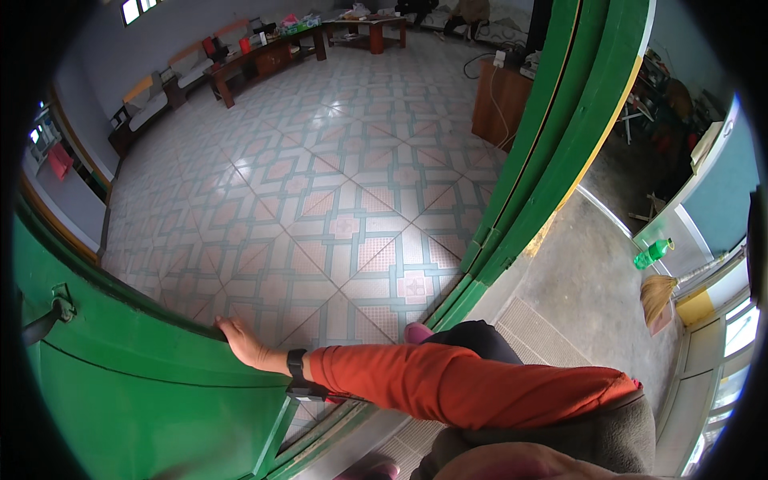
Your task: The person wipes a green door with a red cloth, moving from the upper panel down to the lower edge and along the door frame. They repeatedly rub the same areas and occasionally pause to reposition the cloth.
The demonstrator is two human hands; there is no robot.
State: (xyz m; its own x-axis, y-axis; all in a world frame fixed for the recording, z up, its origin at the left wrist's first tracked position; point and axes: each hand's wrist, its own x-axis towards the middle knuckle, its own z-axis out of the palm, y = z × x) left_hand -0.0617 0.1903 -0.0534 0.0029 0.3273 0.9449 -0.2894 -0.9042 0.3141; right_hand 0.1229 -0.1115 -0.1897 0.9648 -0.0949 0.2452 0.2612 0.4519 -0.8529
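My right hand (pixel 243 343), in an orange sleeve with a black wristwatch (pixel 296 363), reaches left across the view. Its fingers curl over the edge of a green door leaf (pixel 162 414), and their tips are partly hidden. A dark metal handle (pixel 45 321) sticks out of the door farther left. Just below my wrist, a dark lock-like box (pixel 309 393) sits by the door's edge. My left hand is out of view. A pink shoe (pixel 418 332) shows at the green door frame (pixel 540 156), and another pink shoe (pixel 384 471) lies lower down.
Beyond the doorway are a tiled floor (pixel 342 240), wooden tables (pixel 264 57), cushioned seats (pixel 147 111), a wooden cabinet (pixel 498 102) and seated people at the back. At right stand a green plastic bottle (pixel 653 254) and a straw broom (pixel 657 294). A raised threshold (pixel 327 441) crosses the doorway.
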